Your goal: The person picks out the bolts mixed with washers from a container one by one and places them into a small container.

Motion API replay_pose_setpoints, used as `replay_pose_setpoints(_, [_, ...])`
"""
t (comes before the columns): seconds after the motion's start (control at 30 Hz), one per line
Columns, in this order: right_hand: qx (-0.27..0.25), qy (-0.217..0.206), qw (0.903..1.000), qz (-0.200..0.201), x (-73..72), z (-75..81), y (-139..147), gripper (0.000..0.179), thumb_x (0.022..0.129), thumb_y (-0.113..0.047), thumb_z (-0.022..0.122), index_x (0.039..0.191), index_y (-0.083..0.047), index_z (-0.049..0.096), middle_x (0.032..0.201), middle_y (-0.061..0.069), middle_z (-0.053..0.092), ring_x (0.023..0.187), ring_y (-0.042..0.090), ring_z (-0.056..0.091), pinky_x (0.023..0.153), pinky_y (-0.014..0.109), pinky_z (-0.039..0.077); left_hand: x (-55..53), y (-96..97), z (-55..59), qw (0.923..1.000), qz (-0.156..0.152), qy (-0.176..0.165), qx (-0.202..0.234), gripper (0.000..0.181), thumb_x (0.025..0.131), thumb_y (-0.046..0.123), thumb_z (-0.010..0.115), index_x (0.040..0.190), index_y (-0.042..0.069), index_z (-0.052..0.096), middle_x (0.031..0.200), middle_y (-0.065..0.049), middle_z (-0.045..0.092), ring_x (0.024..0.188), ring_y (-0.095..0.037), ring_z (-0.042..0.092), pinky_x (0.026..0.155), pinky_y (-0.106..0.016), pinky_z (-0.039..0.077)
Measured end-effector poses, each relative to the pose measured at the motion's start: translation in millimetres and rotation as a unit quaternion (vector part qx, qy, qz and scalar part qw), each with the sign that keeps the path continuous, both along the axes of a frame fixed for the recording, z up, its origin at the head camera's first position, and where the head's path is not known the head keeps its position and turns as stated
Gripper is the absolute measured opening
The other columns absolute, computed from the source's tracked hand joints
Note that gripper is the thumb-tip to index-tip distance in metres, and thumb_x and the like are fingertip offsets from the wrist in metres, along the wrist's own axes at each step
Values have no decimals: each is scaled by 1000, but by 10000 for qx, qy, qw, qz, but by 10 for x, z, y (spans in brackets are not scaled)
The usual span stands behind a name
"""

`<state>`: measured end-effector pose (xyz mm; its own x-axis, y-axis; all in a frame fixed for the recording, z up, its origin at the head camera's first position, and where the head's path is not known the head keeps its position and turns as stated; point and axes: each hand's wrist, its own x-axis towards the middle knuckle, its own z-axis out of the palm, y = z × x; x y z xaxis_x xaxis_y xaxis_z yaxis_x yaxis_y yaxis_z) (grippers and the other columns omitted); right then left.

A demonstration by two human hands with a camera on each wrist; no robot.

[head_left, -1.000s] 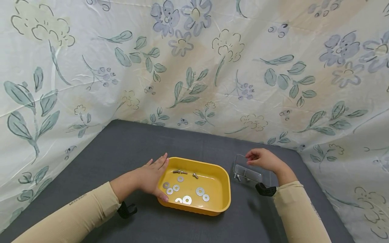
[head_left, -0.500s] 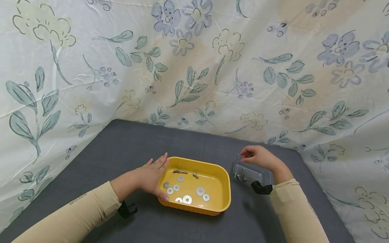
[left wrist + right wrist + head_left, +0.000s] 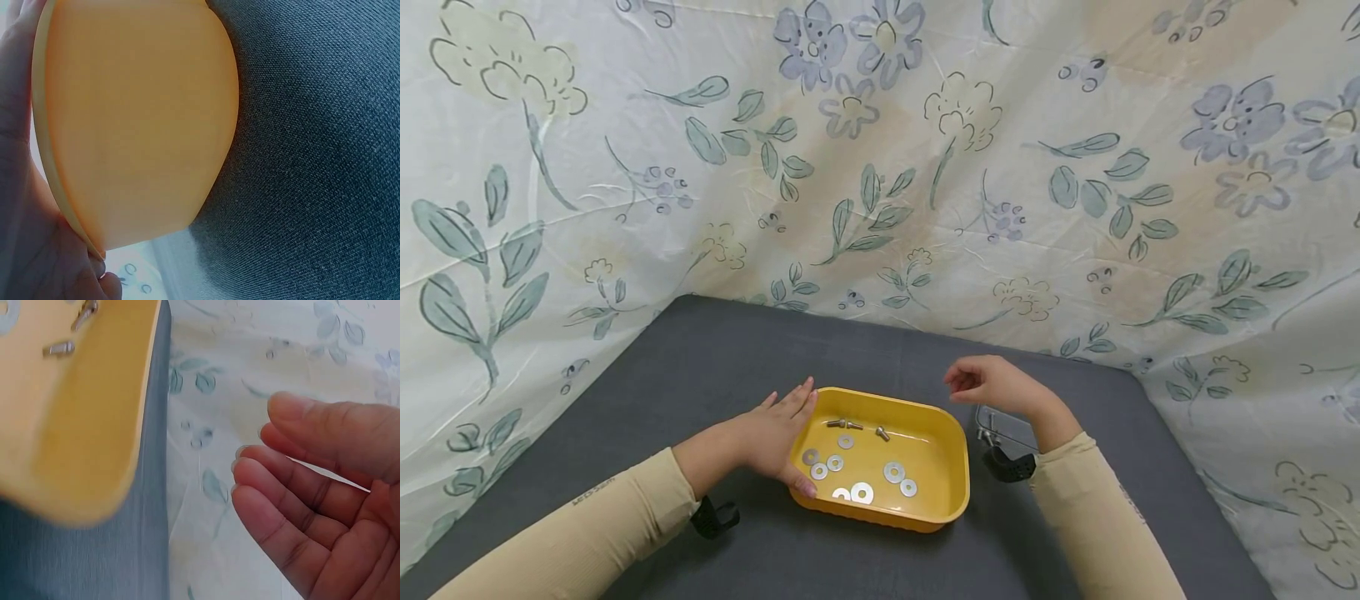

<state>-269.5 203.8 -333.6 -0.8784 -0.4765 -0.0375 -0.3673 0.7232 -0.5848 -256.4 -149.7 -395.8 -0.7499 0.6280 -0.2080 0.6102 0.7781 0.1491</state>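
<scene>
Yellow tray [image 3: 932, 475], set well in from the far edge of the dark grey table [image 3: 745, 342], carries silver bolts [image 3: 882, 433] near its far edge and flat washers [image 3: 854, 495], mostly toward its left and near edges. My left hand [image 3: 775, 437] lies with straight, spread fingers against its left edge; my right hand [image 3: 1000, 387], loosely curved and holding nothing, hangs near its far right corner, my arm partly hiding a clear container [image 3: 1017, 430] along its right edge. Picking up these small pieces well calls, I judge, for a light fingertip pinch, with the left palm steadying the tray.
</scene>
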Motion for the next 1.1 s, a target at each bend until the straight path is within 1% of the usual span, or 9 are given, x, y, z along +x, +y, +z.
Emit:
replay_pose_setpoints(0.23, [144,76,9989,444,-125,-57,-237,15,84,-16,67,99,-16,64,89,-3,61,79,12,58,72,25,50,-19,28,15,10000,21,-31,18,135,51,86,53,147,4,4,152,-11,-9,140,-25,1,109,-52,8])
replay_pose_setpoints(0.33, [213,17,9984,529,-179,-96,-316,15,84,-15,67,99,-16,64,89,-4,61,79,11,58,72,24,50,-26,47,21,10000,47,-45,15,136,51,86,53,147,4,4,152,-11,-10,140,-25,1,109,-52,8])
replay_pose_setpoints(0.5, [292,-116,9977,600,-264,-170,-416,18,84,-13,67,101,-11,65,88,-5,61,78,12,57,72,25,50,-48,82,16,9999,95,-64,-8,136,50,87,51,147,5,3,152,-10,-11,140,-23,0,109,-51,8])
replay_pose_setpoints(0.77, [333,-258,9956,839,-392,-267,-483,19,85,-12,65,104,-8,65,89,-5,61,80,11,57,74,25,49,-89,150,8,9999,157,-61,-32,137,49,88,51,147,5,3,152,-10,-11,140,-23,-1,109,-51,8])
replay_pose_setpoints(0.9, [421,-377,9940,936,-437,-323,-504,22,86,-12,64,107,-8,65,94,-4,63,83,9,58,76,25,49,-112,189,13,9998,199,-77,-55,137,49,88,51,147,5,2,152,-9,-12,140,-22,-1,109,-51,8])
replay_pose_setpoints(1.1, [421,-719,9895,1178,-467,-389,-538,28,86,-10,64,113,-7,63,106,3,63,89,10,59,79,25,49,-138,241,23,9996,247,-102,-52,137,48,89,49,147,5,3,152,-10,-12,140,-23,-1,109,-51,8])
